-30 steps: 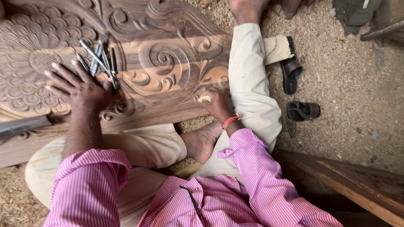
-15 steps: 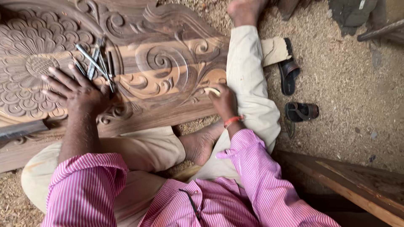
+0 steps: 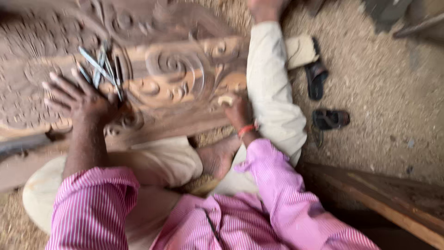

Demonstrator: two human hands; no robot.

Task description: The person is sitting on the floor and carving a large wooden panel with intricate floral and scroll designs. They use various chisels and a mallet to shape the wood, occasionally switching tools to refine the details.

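I am sitting on the sawdust floor (image 3: 393, 92) with the carved wooden panel (image 3: 175, 69) lying across my legs. My left hand (image 3: 78, 99) is resting flat on the panel, palm down, fingers spread and released, gripping nothing, with the forearm running straight back toward my pink striped sleeve (image 3: 92, 208). A bundle of metal chisels (image 3: 101, 69) is lying on the panel just beyond my left fingertips, near the spiral carving. My right hand (image 3: 238, 111) is pressing at the panel's near edge, the wrist bent and wearing an orange band (image 3: 246, 130). It is curled around a small pale piece (image 3: 225, 99), though the blur is keeping me from telling what that is. My right leg in pale trousers (image 3: 270, 92) is stretching past the panel's right end. Two dark sandals (image 3: 323, 97) are lying well to the right of the panel.
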